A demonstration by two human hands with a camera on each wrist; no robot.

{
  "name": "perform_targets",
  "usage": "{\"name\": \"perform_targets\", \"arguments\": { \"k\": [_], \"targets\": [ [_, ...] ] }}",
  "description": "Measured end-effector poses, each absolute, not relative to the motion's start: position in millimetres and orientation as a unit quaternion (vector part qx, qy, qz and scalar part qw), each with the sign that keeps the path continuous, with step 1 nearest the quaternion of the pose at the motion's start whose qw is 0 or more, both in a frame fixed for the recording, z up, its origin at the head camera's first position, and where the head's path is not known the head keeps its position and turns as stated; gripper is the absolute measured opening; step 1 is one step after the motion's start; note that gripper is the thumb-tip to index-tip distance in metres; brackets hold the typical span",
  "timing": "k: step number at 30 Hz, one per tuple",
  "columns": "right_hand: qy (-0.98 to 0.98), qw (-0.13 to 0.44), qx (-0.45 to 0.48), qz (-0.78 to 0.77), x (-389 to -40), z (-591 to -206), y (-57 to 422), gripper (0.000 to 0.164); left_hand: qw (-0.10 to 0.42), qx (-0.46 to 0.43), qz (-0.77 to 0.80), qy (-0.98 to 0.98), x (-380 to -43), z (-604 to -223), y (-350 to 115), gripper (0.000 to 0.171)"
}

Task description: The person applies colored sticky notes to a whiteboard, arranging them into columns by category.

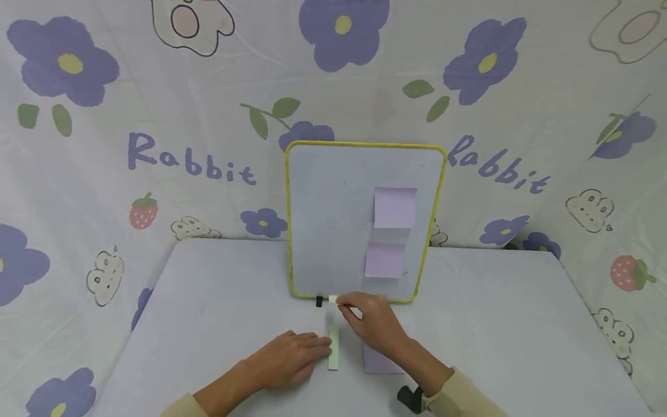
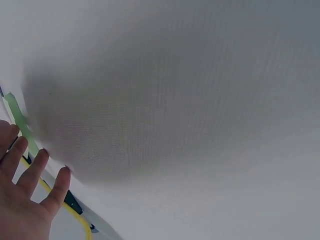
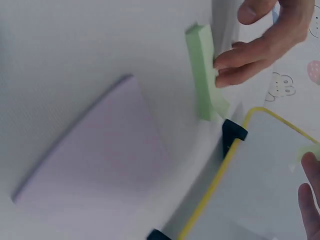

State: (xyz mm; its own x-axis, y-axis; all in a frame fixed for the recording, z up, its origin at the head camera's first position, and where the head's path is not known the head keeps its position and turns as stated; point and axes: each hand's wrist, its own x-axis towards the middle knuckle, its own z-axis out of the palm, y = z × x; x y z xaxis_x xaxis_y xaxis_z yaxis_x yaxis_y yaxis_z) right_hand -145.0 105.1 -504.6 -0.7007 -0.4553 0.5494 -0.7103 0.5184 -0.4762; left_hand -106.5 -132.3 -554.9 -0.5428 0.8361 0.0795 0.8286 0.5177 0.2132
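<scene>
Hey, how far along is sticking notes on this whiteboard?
Done: two purple notes are on the right side of the whiteboard. In hand: the right hand pinches a small pale strip near the lower edge; the left hand touches the green pad. Left: probably fixing that strip, though I can't tell whether it touches the whiteboard. The left half shows no notes; a purple pad lies on the table.

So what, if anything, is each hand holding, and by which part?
The right hand pinches a small pale slip by its right end, as the head view shows it. The left hand touches the green pad, gripping nothing.
</scene>
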Motion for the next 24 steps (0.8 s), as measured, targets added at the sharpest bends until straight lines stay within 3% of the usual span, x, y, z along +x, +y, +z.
{"name": "perform_targets", "arguments": {
  "k": [11,24],
  "targets": [
    [-0.815,0.283,0.402,0.307,-165.3,-468.5,105.7,0.025,-0.002,0.473,0.109,0.874,-108.1,-554.3,-127.7,0.032],
    [-0.803,0.377,0.369,0.278,-196.8,-422.2,109.6,0.024,-0.03,0.479,0.113,0.87,-105.8,-553.9,-126.4,0.032]
  ]
}}
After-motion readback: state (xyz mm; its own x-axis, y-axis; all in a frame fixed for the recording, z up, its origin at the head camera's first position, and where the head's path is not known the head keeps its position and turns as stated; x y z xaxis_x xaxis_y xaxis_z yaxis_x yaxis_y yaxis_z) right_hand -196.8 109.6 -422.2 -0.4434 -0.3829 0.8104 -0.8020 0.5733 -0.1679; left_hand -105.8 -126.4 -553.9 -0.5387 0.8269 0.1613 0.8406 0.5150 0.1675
